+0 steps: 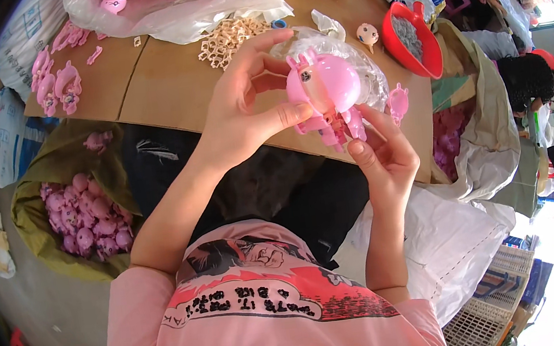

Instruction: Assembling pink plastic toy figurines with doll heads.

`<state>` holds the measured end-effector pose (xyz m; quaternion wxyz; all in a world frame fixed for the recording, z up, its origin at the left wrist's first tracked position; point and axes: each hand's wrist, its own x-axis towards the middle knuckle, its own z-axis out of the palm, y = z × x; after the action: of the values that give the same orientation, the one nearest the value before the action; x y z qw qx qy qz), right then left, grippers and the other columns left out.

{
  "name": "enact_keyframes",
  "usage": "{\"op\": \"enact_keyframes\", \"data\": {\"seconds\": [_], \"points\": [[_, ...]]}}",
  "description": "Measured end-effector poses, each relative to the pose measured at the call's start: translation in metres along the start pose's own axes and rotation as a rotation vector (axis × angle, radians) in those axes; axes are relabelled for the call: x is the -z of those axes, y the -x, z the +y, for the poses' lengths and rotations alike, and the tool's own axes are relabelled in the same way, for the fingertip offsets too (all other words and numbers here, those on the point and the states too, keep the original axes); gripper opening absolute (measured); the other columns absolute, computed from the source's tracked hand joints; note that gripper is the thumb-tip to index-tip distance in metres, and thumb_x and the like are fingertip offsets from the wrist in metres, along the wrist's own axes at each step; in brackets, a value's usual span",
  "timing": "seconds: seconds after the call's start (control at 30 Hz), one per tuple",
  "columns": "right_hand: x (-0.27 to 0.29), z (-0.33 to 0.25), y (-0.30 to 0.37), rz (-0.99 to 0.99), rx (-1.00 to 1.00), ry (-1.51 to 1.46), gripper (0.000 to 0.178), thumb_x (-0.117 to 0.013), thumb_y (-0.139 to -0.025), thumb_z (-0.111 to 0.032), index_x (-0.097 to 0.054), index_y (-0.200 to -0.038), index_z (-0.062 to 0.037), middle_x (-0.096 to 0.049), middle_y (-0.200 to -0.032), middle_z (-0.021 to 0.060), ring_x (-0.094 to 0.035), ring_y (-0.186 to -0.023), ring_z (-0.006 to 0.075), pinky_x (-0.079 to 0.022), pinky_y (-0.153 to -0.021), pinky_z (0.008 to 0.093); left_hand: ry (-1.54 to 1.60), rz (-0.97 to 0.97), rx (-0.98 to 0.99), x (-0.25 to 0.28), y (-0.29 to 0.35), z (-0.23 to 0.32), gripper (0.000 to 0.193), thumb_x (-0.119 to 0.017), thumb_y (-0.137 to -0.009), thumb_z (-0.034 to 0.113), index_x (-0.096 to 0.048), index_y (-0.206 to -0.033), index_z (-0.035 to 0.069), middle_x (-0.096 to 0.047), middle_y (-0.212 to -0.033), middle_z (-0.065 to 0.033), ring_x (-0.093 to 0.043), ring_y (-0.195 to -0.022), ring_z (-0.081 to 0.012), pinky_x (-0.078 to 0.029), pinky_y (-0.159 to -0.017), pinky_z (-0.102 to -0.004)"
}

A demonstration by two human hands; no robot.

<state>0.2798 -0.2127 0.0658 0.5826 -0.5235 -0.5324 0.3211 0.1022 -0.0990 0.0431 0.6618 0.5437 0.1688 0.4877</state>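
A glossy pink plastic toy figure [338, 81] with a big round head is held up over the near edge of the table. My left hand [248, 104] grips its head from the left, the thumb across the front and the index finger raised. At its lower end my right hand [385, 156] pinches the legs between thumb and fingers. Behind the toy lies a crumpled clear plastic bag [369, 68], partly hidden by it. A flat pink part [398, 103] rests just right of the toy.
On the cardboard-topped table [161, 76] lie beige small parts [229, 40], pink pieces [68, 84], a white spotted ball [367, 34] and a red scoop [435, 60] of grey bits. A sack of pink toys [85, 214] stands left, another sack [486, 126] right.
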Motion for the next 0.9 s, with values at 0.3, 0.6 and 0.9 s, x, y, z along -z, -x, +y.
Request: {"op": "enact_keyframes", "data": {"seconds": [0.3,0.6,0.9], "points": [[-0.030,0.009,0.003,0.069,0.337,0.502,0.061,-0.082,-0.067,-0.012,-0.057,-0.122,-0.0013,-0.059,-0.118,0.0174,-0.060,-0.106,0.0280,-0.051,-0.086,0.0340,0.051,0.095,0.028,-0.006,0.007,-0.003,0.067,-0.075,-0.073,0.005,-0.043,-0.132,0.008,-0.058,-0.107,-0.0091,-0.058,-0.100,-0.0174,-0.046,-0.088,-0.0310],[-0.028,0.007,0.000,0.148,0.568,0.747,0.047,-0.075,-0.067,0.004,-0.064,-0.112,-0.0028,-0.066,-0.109,0.0160,-0.069,-0.085,0.0231,-0.056,-0.069,0.0284,0.025,0.112,0.001,-0.007,0.013,0.006,0.070,-0.079,-0.072,0.008,-0.043,-0.132,0.006,-0.058,-0.104,-0.0093,-0.058,-0.100,-0.0180,-0.047,-0.087,-0.0318],[-0.018,0.001,0.001,0.103,0.588,0.780,0.044,-0.073,-0.068,0.004,-0.066,-0.111,-0.0045,-0.067,-0.108,0.0151,-0.070,-0.078,0.0222,-0.054,-0.065,0.0271,-0.033,0.126,-0.014,-0.013,0.016,0.012,0.072,-0.080,-0.070,0.010,-0.041,-0.132,0.006,-0.059,-0.102,-0.0094,-0.060,-0.096,-0.0182,-0.047,-0.086,-0.0327]]}}
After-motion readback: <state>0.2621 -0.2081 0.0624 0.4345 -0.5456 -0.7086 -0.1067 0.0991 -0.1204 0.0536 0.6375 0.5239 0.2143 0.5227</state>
